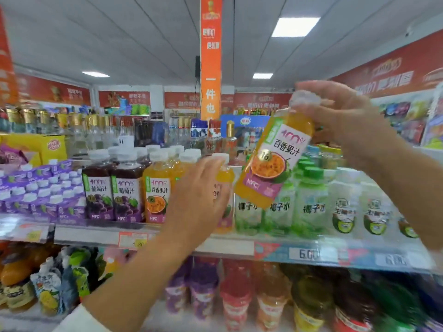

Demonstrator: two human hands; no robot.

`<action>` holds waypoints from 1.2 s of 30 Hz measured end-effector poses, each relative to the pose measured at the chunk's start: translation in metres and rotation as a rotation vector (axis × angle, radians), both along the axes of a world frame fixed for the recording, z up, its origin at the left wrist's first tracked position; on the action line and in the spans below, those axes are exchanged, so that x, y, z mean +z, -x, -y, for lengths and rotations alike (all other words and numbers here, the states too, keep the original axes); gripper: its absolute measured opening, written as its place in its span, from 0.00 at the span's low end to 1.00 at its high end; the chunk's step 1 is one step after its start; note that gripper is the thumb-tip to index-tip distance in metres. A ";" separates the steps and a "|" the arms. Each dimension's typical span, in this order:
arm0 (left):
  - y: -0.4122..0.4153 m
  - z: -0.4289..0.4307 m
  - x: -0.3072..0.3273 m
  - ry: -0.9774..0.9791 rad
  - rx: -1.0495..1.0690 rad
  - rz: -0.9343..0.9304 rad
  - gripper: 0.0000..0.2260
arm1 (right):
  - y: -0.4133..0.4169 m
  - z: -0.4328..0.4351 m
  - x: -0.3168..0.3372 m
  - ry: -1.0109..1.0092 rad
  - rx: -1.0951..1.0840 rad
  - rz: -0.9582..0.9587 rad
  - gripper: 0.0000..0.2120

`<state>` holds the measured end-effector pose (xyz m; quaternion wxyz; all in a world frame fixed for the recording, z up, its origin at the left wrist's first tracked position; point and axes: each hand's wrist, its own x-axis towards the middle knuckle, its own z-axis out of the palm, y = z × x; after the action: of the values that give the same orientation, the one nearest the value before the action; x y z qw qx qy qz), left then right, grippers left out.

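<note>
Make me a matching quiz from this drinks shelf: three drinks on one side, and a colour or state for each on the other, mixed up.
1. nearest passion fruit bottle
2. grape juice bottles
3. coconut water bottles

A. green caps
B. tilted, held up by the right hand
C. dark purple juice

Pairs: 1-B, 2-C, 3-A

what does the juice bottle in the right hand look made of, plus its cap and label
Juice bottle: likely clear plastic, glossy, since the orange juice shows through. Cap: whitish plastic, seemingly matte, though it is blurred. Label: probably a printed plastic wrap with a slight sheen, curving round the body.
</note>
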<state>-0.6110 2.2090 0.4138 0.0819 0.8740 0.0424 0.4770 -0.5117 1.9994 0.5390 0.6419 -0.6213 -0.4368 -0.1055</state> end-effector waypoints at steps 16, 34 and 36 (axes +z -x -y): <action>-0.051 -0.052 0.017 -0.279 0.188 -0.130 0.31 | -0.102 -0.111 0.047 0.237 -0.018 0.238 0.12; -0.058 -0.055 0.010 -0.249 0.175 -0.119 0.32 | -0.137 -0.165 -0.016 0.880 0.286 0.059 0.16; -0.058 -0.055 0.010 -0.253 0.176 -0.111 0.32 | -0.139 -0.169 -0.019 0.929 0.308 0.102 0.15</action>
<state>-0.5525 2.2643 0.4236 -0.0733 0.8954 0.0627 0.4347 -0.3726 2.1686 0.5196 0.2830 -0.7643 -0.5551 0.1662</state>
